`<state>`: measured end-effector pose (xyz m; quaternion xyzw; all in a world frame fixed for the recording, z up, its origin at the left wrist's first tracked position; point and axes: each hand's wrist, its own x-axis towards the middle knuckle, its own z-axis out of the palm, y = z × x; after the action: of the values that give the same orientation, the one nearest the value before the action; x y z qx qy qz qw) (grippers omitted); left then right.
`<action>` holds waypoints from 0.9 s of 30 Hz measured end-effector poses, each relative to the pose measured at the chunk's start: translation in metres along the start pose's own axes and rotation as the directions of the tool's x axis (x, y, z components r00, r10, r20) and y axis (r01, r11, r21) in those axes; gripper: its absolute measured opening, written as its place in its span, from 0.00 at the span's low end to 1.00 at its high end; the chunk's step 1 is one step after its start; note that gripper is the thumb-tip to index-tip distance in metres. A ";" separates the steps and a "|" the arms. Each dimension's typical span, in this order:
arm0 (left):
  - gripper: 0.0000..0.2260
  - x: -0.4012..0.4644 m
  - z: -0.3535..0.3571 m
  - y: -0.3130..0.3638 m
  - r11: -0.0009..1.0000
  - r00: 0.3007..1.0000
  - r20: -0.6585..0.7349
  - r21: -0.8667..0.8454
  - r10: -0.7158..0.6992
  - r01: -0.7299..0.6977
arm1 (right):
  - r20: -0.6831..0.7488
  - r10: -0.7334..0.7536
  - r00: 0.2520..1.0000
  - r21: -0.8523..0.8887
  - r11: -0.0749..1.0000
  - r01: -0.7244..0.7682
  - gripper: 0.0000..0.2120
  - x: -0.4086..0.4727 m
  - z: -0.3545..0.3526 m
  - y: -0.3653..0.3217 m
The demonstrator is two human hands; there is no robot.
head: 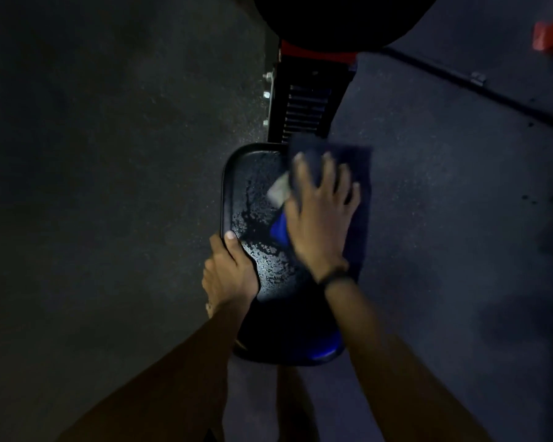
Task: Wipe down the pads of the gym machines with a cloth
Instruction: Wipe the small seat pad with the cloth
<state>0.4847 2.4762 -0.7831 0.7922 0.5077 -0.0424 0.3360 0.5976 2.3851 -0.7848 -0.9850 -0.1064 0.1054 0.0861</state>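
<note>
Across the middle of the frame, a cloth pressed flat on a wet machine pad.

Dark speckled floor (93, 186) fills the picture, largest of all; a black and red machine frame (304, 100) runs up to the top centre. Below it the black pad (246, 193) lies at centre, beaded with droplets. On its right half sits the dark blue cloth (358, 173), with the right hand (320, 215) spread on it, fingers straight and pressing down. At the pad's lower left edge the left hand (230, 269) has its grip curled round the rim, thumb on top.
</note>
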 end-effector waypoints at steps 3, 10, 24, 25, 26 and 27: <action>0.21 -0.003 0.000 0.001 1.000 1.000 -0.004 -0.009 0.017 -0.017 | 0.038 -0.157 0.987 -0.003 0.988 0.157 0.30 -0.109 -0.001 0.021; 0.21 -0.001 0.004 0.001 0.999 0.998 -0.042 0.011 0.052 -0.052 | 0.077 0.331 0.940 0.411 0.849 -0.333 0.38 0.030 -0.008 0.052; 0.21 -0.002 0.006 0.002 0.998 0.996 -0.071 0.016 0.059 -0.058 | -0.039 0.365 0.930 0.410 0.855 -0.319 0.37 0.027 0.004 0.059; 0.21 -0.001 0.006 0.002 0.998 0.996 -0.071 0.021 0.059 -0.058 | -0.020 0.356 0.934 0.360 0.875 -0.325 0.36 0.055 0.004 0.059; 0.21 -0.001 0.006 0.000 0.998 0.995 -0.075 0.027 0.059 -0.057 | -0.012 0.339 0.941 0.296 0.900 -0.320 0.34 0.064 0.006 0.056; 0.21 -0.001 0.006 -0.001 0.998 0.996 -0.077 0.032 0.054 -0.052 | -0.018 0.303 0.953 0.242 0.926 -0.290 0.32 0.053 0.006 0.053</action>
<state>0.4847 2.4723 -0.7880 0.8114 0.4984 -0.0101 0.3052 0.6565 2.3474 -0.8109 -0.9750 0.0596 0.1018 0.1885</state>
